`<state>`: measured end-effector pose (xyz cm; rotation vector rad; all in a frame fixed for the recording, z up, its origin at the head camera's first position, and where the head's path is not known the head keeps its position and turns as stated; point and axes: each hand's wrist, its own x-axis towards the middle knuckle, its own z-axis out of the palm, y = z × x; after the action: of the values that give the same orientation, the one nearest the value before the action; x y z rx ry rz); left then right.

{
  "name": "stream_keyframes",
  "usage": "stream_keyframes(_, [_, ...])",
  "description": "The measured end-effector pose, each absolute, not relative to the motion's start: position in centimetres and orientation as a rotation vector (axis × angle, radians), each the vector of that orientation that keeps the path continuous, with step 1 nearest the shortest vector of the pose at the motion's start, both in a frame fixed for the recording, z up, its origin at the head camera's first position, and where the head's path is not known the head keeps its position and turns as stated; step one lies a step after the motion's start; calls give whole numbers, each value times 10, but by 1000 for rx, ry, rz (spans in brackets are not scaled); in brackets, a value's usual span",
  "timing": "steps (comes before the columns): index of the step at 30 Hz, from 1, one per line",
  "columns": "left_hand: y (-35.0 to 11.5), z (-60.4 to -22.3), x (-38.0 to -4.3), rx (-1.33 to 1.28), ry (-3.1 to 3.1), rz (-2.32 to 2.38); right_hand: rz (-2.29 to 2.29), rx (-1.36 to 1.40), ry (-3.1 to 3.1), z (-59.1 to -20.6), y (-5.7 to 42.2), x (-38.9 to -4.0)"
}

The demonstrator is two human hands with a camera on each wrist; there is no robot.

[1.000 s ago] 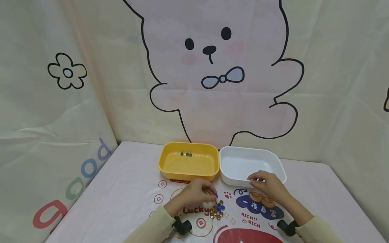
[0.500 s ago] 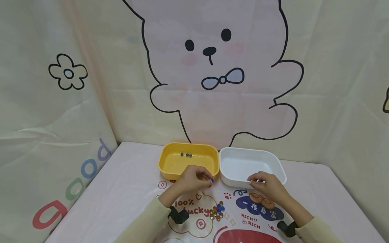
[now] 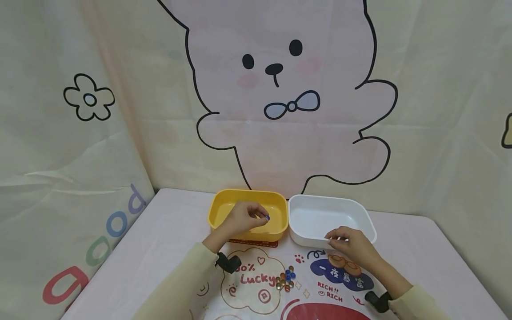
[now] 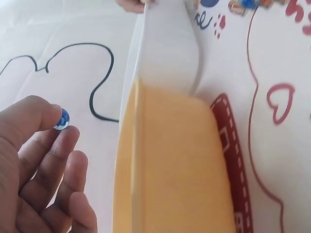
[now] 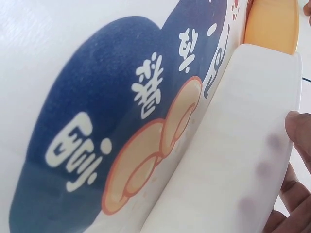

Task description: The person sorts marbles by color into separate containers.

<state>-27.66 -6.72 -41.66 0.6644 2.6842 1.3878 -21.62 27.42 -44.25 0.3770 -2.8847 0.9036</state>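
Note:
My left hand (image 3: 242, 218) is over the yellow tray (image 3: 278, 209), pinching a blue glass marble (image 4: 62, 119) between thumb and index finger. The other fingers are loosely curled, as the left wrist view shows. On the right, my right hand (image 3: 354, 244) grips the front rim of the white tray (image 3: 316, 211). Its thumb lies at the rim, while shadows of the fingers show through the tray's wall (image 5: 233, 126) in the right wrist view. The left hand covers the part of the yellow tray where small dark marbles lay.
A small cluster of blue, amber and greenish marbles (image 3: 285, 279) lies on the printed tablecloth (image 3: 180, 213) in front of the trays. Both trays stand side by side near the back edge, before a bear-printed curtain (image 3: 276, 146).
The left hand has risen from beside the marble cluster, moving back and left to above the yellow tray with the blue marble. The right hand has stayed at the white tray's rim.

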Motion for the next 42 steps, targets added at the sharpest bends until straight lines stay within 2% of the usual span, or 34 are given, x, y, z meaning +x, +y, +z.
stream_keyframes(17, [-86,-429,-316,407,2710,1412,891,398,-2878,-442,275,-217])
stream_keyframes(32, [-98,-446,-332,318,2651,1408,900,361,-2904,-440,272,-217])
stream_keyframes(42, [-100,-458,-340,145,2605,1416,909,348,-2915,-441,272,-216])
